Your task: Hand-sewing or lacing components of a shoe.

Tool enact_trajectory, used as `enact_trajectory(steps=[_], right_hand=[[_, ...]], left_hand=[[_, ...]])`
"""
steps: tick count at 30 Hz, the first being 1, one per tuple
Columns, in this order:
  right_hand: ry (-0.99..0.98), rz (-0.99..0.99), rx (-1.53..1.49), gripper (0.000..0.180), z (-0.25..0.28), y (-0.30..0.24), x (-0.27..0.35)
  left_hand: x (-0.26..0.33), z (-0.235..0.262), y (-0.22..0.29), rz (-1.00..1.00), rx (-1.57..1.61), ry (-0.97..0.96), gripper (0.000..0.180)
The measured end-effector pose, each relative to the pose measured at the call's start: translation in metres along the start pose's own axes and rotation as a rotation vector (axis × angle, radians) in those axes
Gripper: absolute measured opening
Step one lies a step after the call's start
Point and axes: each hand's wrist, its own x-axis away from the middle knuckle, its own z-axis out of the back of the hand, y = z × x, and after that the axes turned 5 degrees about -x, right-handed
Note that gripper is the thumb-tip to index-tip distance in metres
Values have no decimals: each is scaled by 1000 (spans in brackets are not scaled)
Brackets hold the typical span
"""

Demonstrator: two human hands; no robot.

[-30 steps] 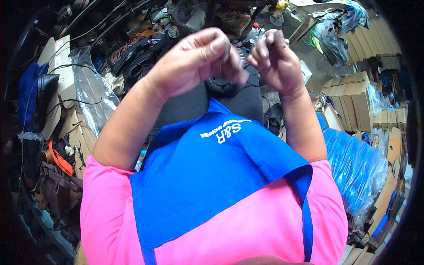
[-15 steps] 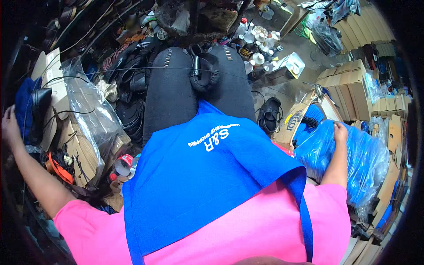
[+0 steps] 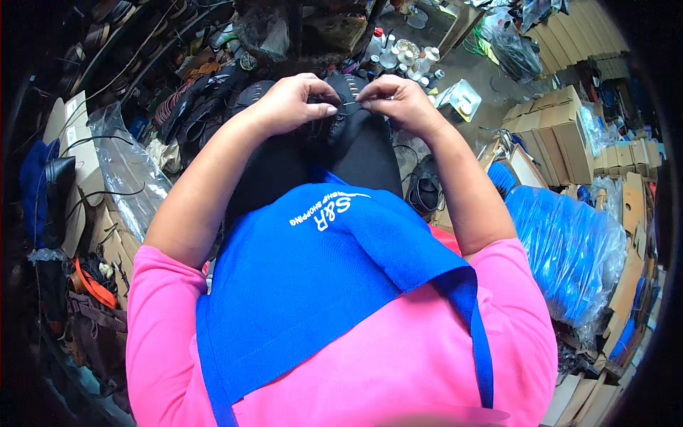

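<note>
Busy just past the top edge of the blue apron, right over the lap. Using the right hand to pinch a thin, shiny needle (or something very like one) between thumb and finger, aimed toward the left hand. Only a narrow gap between thumb and curled fingers on that left hand, close to the needle's other end. Can't tell about a grip on anything there, way too fine to make out. Below the hands, also just beyond the apron, a dark loop-shaped piece, partly covered and pretty hard to pick out against the black trousers.

Loads of clutter around too. Right of the apron, a big clear bag full of blue stuff, plus cardboard boxes farther up. Beyond the apron and to its right, a black sandal, then a white tub and some white bottles. Left of the apron, a clear plastic sheet and an orange strap.
</note>
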Motion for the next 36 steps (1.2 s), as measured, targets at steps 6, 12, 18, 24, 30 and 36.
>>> enact_trajectory(steps=[6,12,18,24,30,36], right_hand=[[-129,256,218,10,5,27,-9],[-31,200,22,16,-16,28,8],[41,339,433,21,-19,11,25],[-256,215,906,25,-9,-25,7],[-380,100,713,20,-13,-24,-17],[-234,78,458,15,-12,3,-6]], left_hand=[[-10,-7,-29,-25,149,-152,23],[-10,-5,-30,-19,305,-256,26],[-13,-3,-24,-1,160,-366,30],[-20,-6,-21,-136,-22,-370,35],[-36,-10,-27,-7,-24,-277,27],[-14,-20,-15,-54,-351,220,34]])
